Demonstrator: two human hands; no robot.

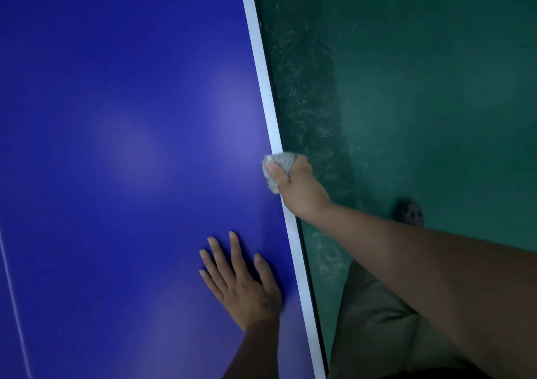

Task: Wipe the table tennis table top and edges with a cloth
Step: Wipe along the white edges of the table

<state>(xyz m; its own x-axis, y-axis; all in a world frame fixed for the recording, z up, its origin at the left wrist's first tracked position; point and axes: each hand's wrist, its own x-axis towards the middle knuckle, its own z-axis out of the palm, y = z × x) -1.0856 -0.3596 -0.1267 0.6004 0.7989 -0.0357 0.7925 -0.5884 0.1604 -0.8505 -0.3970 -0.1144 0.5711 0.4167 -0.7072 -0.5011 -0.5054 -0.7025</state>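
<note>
Table tennis table top (pixel 116 117), smooth matte blue with a white border stripe (pixel 263 68), fills our left field; a scuffed green floor (pixel 406 88) lies to its right. Our left hand (pixel 241 280) rests flat on the blue near the stripe, fingers spread, probably to brace us. Our right hand (pixel 299 190) grips a bunched, nubbly grey cloth (pixel 280 161) over the table's rim, so, we judge, stripe and side get wiped together.

One camera, worn on the head, looks steeply down from close above the table (pixel 116 117), floor (pixel 436 88) filling the right.
</note>
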